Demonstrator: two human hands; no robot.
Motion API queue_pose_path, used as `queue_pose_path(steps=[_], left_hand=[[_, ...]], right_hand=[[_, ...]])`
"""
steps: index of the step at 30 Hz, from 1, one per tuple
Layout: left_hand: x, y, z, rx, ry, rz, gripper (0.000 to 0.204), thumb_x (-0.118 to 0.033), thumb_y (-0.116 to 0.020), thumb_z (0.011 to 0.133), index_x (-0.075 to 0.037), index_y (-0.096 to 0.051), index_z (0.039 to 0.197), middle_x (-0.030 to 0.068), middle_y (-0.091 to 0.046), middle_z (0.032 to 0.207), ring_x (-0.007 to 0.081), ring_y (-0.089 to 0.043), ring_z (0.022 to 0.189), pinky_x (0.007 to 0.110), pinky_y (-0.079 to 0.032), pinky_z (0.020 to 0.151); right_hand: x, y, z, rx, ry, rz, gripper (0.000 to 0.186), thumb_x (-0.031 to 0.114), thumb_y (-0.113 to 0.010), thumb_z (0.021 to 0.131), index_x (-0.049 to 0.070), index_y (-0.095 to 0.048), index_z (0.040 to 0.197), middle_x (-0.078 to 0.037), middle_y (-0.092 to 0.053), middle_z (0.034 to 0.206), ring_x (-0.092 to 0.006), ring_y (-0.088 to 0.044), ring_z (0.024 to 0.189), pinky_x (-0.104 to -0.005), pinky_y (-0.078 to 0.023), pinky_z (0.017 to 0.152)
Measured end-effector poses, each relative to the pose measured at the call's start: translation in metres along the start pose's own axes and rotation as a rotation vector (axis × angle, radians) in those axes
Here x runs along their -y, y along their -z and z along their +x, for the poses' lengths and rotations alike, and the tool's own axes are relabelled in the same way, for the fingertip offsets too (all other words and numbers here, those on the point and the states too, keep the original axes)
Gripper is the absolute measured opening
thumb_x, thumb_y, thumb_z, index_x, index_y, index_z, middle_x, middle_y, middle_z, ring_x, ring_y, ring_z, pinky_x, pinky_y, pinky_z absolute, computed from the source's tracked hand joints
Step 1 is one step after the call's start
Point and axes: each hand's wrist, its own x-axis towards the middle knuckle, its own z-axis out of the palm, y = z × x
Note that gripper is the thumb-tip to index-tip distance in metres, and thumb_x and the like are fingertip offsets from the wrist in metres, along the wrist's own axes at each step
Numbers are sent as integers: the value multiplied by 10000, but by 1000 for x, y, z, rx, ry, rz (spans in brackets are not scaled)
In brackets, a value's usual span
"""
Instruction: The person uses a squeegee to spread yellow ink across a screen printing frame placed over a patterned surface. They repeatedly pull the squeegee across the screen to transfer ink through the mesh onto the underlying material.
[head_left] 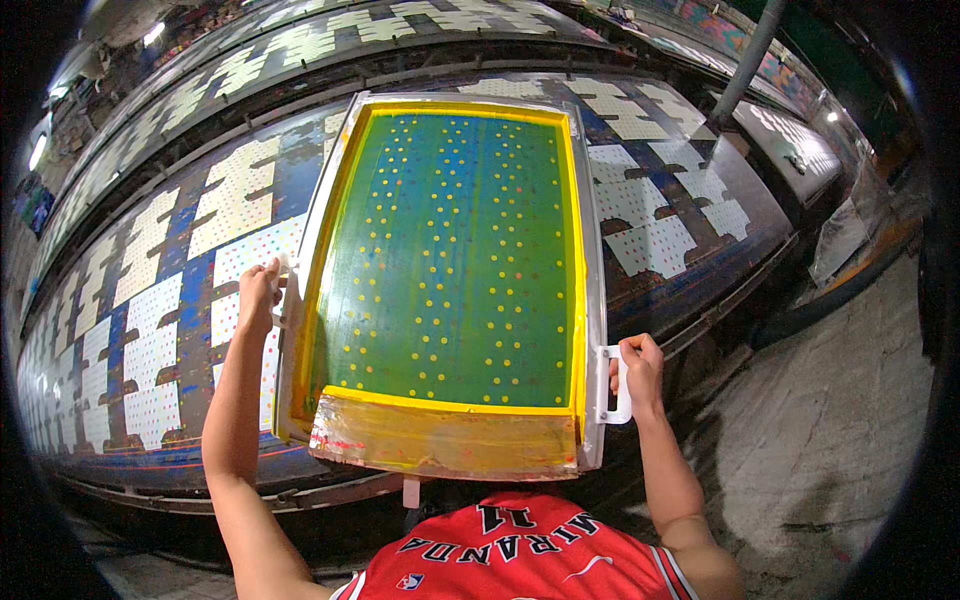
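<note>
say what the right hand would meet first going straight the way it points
The white handle the right hand grips comes first; beyond, the line seems to run toward dotted white sheets on the table, though depth is unclear.

Red sleeveless jersey [535,560]; arched black lettering [548,525], numerals [493,517]; small badge [410,581]; white curved mark [588,568]; striped armhole trim [672,573], probably white and dark, shade hard to tell; bare arms [248,500], hands [643,375]
</note>
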Motion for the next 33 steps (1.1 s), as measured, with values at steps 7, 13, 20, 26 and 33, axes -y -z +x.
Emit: queue_pose_path(steps=[7, 13, 20, 26, 33], left_hand=[[3, -7, -19, -80, -38, -10, 215, -205, -638, 955, -2, -600, 897, 107, -637, 755, 128, -464, 546, 295, -371, 517], [23, -33, -32, -125, -192, 113, 159, -77, -682, 809, 14, -587, 899, 51, -558, 690, 121, -483, 550, 308, -386, 508], [74, -76, -37, -234, -138, 215, 250, -72, -714, 816, 36, -553, 974, 89, -575, 762, 151, -548, 581, 332, -448, 481], [110, -106, -41, -320, -107, 222, 194, -42, -668, 822, 27, -526, 936, 79, -556, 726, 139, -519, 528, 328, -396, 432], [109, -124, -65, -288, -9, 190, 181, -64, -637, 855, 56, -584, 979, 127, -633, 851, 183, -605, 733, 346, -501, 649]], right_hand=[[6, 15, 46, 103, 113, -15, 129, 153, -552, 992, 31, -535, 955, -93, -596, 635, -140, -508, 390, -290, -409, 359], [14, 10, 151, 217, 234, -225, 310, 107, -608, 930, 14, -525, 1213, -62, -606, 793, -115, -556, 554, -295, -472, 469], [2, -1, 245, 181, 264, -297, 320, 207, -638, 925, 22, -600, 1183, -58, -633, 786, -124, -562, 560, -309, -469, 470], [-32, 10, 273, 169, 235, -310, 287, 218, -632, 924, 23, -614, 1134, -48, -616, 727, -122, -542, 517, -294, -447, 438], [-51, 33, 266, 257, 200, -249, 309, 234, -599, 971, 11, -572, 1182, -40, -600, 752, -95, -529, 526, -273, -442, 459]])
